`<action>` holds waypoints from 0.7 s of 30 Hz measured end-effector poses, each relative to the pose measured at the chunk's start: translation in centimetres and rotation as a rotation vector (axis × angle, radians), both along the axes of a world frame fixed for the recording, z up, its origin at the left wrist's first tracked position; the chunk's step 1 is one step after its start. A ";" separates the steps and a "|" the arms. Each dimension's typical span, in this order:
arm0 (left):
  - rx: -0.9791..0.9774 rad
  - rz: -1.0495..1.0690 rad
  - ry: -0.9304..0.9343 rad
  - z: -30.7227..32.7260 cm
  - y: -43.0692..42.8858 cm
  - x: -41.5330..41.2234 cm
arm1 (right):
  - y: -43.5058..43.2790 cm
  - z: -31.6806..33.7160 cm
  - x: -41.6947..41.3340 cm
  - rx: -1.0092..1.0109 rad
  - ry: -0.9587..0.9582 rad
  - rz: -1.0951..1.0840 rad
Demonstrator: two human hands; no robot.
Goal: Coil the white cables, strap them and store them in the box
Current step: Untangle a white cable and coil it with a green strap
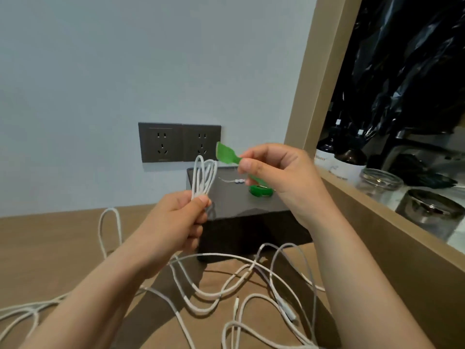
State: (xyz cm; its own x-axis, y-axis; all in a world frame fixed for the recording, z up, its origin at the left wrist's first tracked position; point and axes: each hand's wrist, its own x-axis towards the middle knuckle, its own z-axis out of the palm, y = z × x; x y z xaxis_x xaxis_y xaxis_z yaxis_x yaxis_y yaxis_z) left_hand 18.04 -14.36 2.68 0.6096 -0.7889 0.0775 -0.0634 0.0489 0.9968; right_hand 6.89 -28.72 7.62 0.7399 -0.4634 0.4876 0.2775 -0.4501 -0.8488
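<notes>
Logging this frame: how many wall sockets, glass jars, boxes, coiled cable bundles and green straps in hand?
Dark grey wall sockets: 2
Clear glass jars: 2
Dark grey box: 1
Coiled white cable bundle, left hand: 1
Green strap strip, right hand: 1
Total: 7

Both bare forearms reach forward and up. The left hand point(176, 222) grips a coiled cable point(200, 191) in curled fingers; the right hand point(279, 177) pinches a green strap point(226, 156) between thumb and fingertips.

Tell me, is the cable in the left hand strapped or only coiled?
Only coiled. The cable stands in bare loops above the left hand; the right hand pinches the green strap apart from it.
</notes>
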 end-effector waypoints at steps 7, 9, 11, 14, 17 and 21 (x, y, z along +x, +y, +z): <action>-0.036 -0.016 -0.004 -0.2 0.1 0.8 | 0.0 -1.0 2.3 0.077 0.113 0.076; -0.037 -0.018 -0.005 -0.3 -0.2 1.0 | -0.2 -1.2 2.1 0.053 0.142 0.080; -0.025 -0.005 -0.009 -0.6 -0.3 1.1 | -0.6 -1.4 1.8 0.066 0.135 0.085; -0.001 -0.012 -0.035 -1.1 -0.4 1.4 | -0.7 -2.0 1.6 0.104 0.080 0.080; 0.031 -0.079 -0.065 -1.3 -0.3 1.6 | -0.5 -3.0 1.6 0.104 0.030 0.064; 0.065 -0.109 -0.090 -1.2 -0.3 1.6 | 0.1 -3.8 1.8 0.144 -0.003 0.089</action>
State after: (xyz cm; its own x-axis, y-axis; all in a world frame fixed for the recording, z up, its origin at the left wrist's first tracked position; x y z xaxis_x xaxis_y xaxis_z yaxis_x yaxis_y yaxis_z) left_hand 19.66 -14.65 1.49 0.5127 -0.8553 0.0743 -0.1507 -0.0045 0.9886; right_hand 8.71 -28.63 3.82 0.7797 -0.4615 0.4232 0.3135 -0.2974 -0.9018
